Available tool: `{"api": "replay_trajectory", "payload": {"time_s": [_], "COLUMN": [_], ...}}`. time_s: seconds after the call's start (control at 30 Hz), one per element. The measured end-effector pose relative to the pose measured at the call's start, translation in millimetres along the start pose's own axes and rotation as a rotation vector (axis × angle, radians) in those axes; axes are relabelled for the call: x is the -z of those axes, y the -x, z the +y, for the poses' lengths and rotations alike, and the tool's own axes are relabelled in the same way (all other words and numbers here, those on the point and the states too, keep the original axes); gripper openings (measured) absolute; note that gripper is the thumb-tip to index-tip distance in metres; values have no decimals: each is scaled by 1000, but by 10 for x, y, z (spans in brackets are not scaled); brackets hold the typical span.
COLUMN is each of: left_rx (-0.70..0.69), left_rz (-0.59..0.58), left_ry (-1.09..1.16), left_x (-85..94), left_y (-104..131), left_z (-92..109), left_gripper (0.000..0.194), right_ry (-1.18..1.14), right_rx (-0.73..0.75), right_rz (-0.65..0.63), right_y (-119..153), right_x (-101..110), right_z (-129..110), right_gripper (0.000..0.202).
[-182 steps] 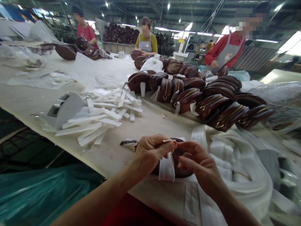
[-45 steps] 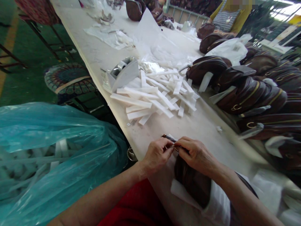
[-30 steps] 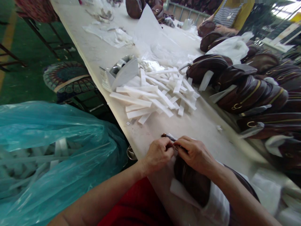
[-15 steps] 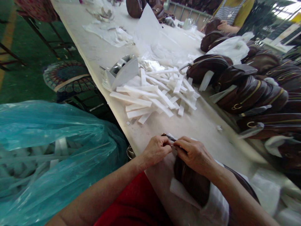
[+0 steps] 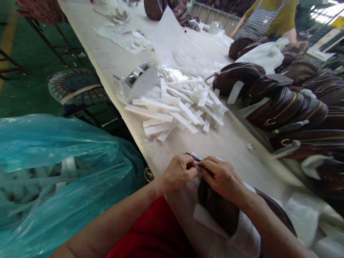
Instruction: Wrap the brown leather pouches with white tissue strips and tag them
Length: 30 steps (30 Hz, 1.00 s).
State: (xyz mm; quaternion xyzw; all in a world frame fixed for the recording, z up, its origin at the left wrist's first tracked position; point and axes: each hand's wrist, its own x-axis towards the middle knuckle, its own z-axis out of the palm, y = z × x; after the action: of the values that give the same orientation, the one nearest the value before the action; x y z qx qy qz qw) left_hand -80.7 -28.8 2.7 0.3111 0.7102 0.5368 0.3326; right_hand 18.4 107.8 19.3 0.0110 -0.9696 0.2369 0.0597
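A dark brown leather bag (image 5: 219, 209) lies at the table's near edge, partly wrapped in white sheet material (image 5: 245, 233). My right hand (image 5: 224, 177) is above its upper end, thumb and fingers pinched on a narrow dark strap-like piece (image 5: 194, 156). Close beside it, my left hand (image 5: 180, 172) has its fingers curled in a pinch at the same piece. The fingertips of both hands almost meet, and what lies exactly between them is too small to make out. My right forearm covers part of the bag.
White strips (image 5: 174, 107) lie heaped ahead of my hands, next to a grey tape dispenser (image 5: 141, 82). Brown bags (image 5: 285, 107) line the right side. A teal plastic bag (image 5: 107, 161) holding white strips is at left, near a stool (image 5: 77, 84). A co-worker (image 5: 268, 19) stands across the table.
My hands stay pinched together in nearly the same place, with only a slight shift of the left fingers. The co-worker has moved right, one hand now over the bags there.
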Motion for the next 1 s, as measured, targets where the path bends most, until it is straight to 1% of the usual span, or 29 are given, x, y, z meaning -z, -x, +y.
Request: {"api": "replay_trajectory", "payload": {"time_s": [0.13,0.23,0.33,0.5,0.63,0.7,0.87,1.0], "left_rx": [16,30,62,204,225,234,230,187], "left_rz": [15,35,48,39,61,68,68,43], "left_ry": [193,276,361,551,665,698,693,621], "left_x": [-15,-35,-56,-75,-81,-81,-55,-28], "left_y": [-7,-9,-3,11,2,-8,-9,13], "left_z": [-15,-35,-41,-16,-30,-51,-80,-79], "left_gripper": [10,13,12,10,10,11,11,10], "right_ry": [84,156,208,186,154,111,-106,-148], "right_rx": [14,32,10,-53,-100,-104,-122,-76], "right_rz": [31,66,74,28,-16,-29,-39,-47], "right_y": [9,11,8,-9,-27,-32,-26,-23], "right_x": [-36,-64,-76,-69,-51,-31,42,58], "right_z": [17,11,-7,-19,-23,-29,-51,-64], "right_gripper": [18,20,20,14,12,13,13,18]}}
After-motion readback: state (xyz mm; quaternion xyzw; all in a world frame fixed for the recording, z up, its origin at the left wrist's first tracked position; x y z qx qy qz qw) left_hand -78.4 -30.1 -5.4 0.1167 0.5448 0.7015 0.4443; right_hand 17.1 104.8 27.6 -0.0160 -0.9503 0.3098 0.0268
